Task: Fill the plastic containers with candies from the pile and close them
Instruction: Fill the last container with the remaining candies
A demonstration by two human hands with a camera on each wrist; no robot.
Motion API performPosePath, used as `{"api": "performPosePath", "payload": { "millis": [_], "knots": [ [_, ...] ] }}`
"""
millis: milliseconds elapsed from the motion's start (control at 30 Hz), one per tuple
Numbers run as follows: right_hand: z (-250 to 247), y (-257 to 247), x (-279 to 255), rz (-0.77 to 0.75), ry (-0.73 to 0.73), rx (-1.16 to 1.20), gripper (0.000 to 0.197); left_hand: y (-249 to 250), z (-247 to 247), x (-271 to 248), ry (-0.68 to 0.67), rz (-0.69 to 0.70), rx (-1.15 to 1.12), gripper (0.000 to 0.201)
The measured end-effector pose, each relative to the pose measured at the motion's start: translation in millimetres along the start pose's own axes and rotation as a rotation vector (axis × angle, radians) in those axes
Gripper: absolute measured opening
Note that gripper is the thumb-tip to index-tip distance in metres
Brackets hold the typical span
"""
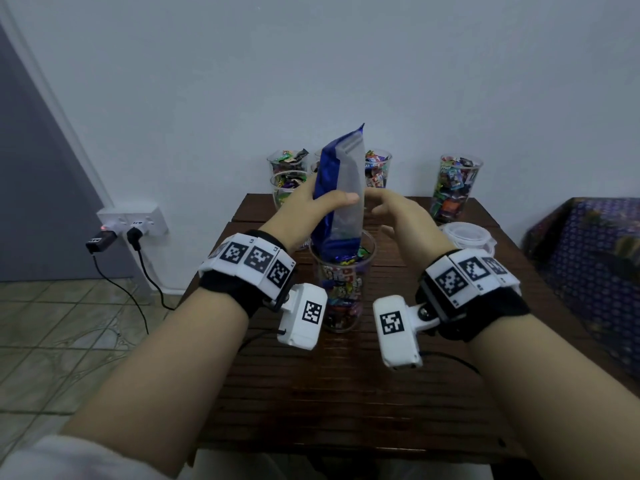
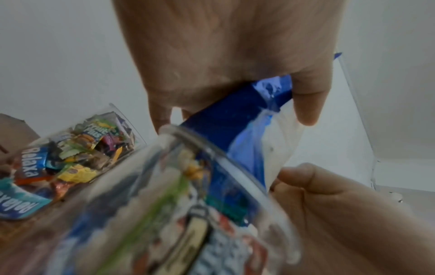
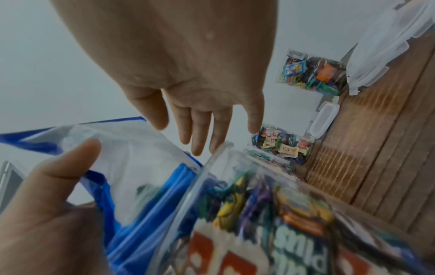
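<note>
A dark slatted wooden table stands against a pale wall, with a wall socket and plugged-in chargers off to the left of the arms.

The left hand grips a blue and clear bag, thumb wrapped across its front and fingers behind it, holding it upended. The bag's lower end dips into the mouth of a clear cup that stands on the table directly below and between the two wrists. The cup is filled nearly to its rim with wrapped candies. In the left wrist view the hand pinches the blue edge of the bag just above the cup rim.

The right hand hovers just right of the bag, fingers loosely spread and holding nothing; whether its fingertips touch the bag cannot be told. In the right wrist view its fingers point toward the cup's rim, apart from it.

Beyond the hands, against the wall, stand more candy-filled cups: a cluster behind the left hand, one behind the bag, and one further right of the right hand. Clear lids lie stacked on the table just beyond the right wrist.
</note>
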State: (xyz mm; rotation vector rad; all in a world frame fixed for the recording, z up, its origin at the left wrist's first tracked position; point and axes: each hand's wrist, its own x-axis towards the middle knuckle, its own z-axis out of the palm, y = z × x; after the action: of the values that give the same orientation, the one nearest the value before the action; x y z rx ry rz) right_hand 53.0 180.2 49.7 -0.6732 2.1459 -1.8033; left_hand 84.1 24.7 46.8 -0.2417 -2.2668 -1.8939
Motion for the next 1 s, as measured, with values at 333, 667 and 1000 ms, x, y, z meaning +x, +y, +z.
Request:
{"api": "performPosePath", "payload": {
  "millis": [333,667,1000],
  "knots": [
    [7.7,5.7,16.6,-0.067,0.133,-0.038,0.021,-10.5,3.1,-5.0,0.059,0.043,-0.076,0.039],
    [7.1,16.5,8.6,-0.235,0.416,-0.46,0.022,-46.0,-3.3,-40.0,0.433,0.196,0.466,0.011],
    [1.0,16.7,4.0,-0.242,0.425,-0.44,0.025,-50.0,-7.3,-37.9,0.453,0.229,0.509,0.006]
  ]
}}
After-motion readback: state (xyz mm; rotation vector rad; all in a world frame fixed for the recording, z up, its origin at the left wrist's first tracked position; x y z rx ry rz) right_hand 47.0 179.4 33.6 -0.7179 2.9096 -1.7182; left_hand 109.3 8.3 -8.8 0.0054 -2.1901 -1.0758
